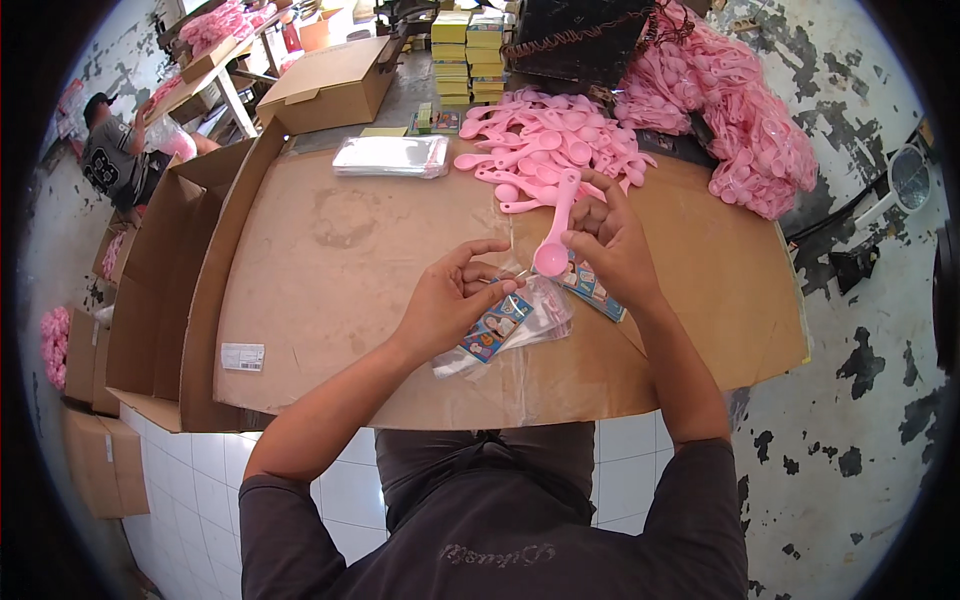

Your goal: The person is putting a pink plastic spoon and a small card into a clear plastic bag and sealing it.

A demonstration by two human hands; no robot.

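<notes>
A pink measuring spoon (556,228) hangs bowl-down from my right hand (617,240), its handle between thumb and fingers. Just left of it, my left hand (455,295) is closed on a clear plastic bag with a blue printed card (494,328) in or under it; which of the two cannot be told. More clear plastic bags (548,312) lie flat beneath that hand. Under my right hand rests a stack of printed cards (600,292), partly covered by the bags and fingers. A loose heap of pink spoons (560,140) lies just beyond both hands.
Clear bags (390,156) form a stack on the cardboard-covered table (300,290). Behind stand yellow-edged card stacks (468,60) and a closed carton (325,85). An open box (190,270) borders the left edge. Bagged pink spoons (745,130) pile up at right. Another person (120,150) sits far left.
</notes>
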